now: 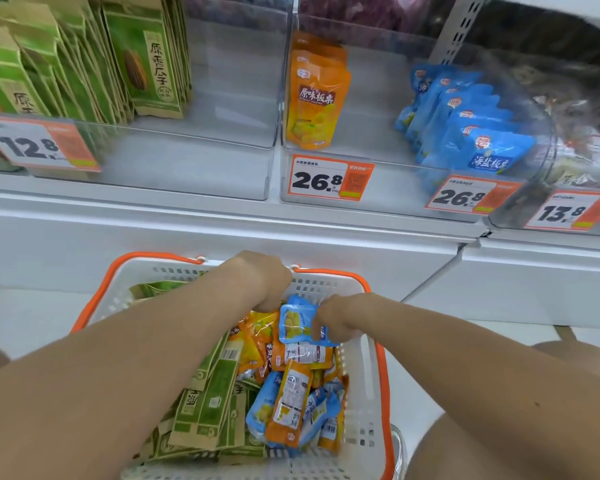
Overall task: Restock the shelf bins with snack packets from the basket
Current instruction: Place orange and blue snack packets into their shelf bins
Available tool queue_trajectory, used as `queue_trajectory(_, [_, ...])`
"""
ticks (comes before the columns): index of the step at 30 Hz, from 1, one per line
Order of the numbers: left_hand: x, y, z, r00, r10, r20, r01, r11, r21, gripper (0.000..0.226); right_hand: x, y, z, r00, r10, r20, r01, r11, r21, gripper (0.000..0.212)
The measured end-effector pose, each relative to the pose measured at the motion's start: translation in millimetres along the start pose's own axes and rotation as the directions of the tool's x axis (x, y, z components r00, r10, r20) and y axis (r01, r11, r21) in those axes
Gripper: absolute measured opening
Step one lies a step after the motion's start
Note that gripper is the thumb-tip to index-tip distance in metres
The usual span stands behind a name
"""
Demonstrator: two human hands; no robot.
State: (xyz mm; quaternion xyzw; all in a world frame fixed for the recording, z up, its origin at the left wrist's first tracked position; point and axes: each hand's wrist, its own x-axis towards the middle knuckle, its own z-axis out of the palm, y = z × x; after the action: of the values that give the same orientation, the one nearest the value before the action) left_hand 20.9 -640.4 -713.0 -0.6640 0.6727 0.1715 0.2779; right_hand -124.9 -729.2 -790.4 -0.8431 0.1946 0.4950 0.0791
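White shop shelving is filling the head view, with clear bins along it: a left bin (201,133) holding green packets (142,57) at its far left, a middle bin (378,140) with only a few orange packets (317,98) standing at its left wall, and blue packets (465,133) leaning in a row towards its right. Price tags (329,180) are hanging on the bin fronts. Below, a white basket (368,393) with orange handles is sitting on the pale floor, and it is carrying a loose heap of green, orange and blue packets. The right hand (336,322) is pinching a blue packet (297,323) at the far end of the basket, lifting it slightly above the heap. The left hand (267,282) is reaching down beside it with its fingers hidden under the wrist, so I cannot tell whether it is gripping anything. Judging from this, picking is under way and the bins are still far from full. The pinch is catching only the packet's edge, so the slick film may slip free on the way up. Packets are also lying mixed, so one could end up in the wrong bin, and a careless push might topple the standing rows.
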Motion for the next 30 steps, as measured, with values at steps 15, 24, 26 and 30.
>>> queue_trajectory(15, [-1.1, 2.7, 3.3, 1.0, 0.001, 0.021, 0.001, 0.997, -0.077, 0.032, -22.2, -16.6, -5.7, 0.959, -0.074, -0.274, 0.103, 0.991, 0.091, 0.02])
queue_trajectory(24, [-12.5, -6.3, -17.4, 0.995, -0.029, -0.092, -0.029, 0.818, -0.575, 0.011, -95.9, -8.7, -61.9, 0.828, -0.111, -0.55, 0.216, 0.968, 0.13, 0.025])
queue_trajectory(26, [-17.3, -4.5, -25.4, 0.987, -0.068, -0.146, -0.053, 0.717, -0.695, 0.002, -121.0, -0.4, -69.4, 0.784, -0.076, -0.616, 0.21, 0.967, 0.147, 0.033])
queue_trajectory(30, [-30.3, 4.9, -45.2, 0.938, -0.105, -0.331, -0.227, 0.537, -0.812, 0.022, -169.6, 21.1, -79.1, 0.676, 0.068, -0.734, 0.173, 0.953, 0.248, 0.033])
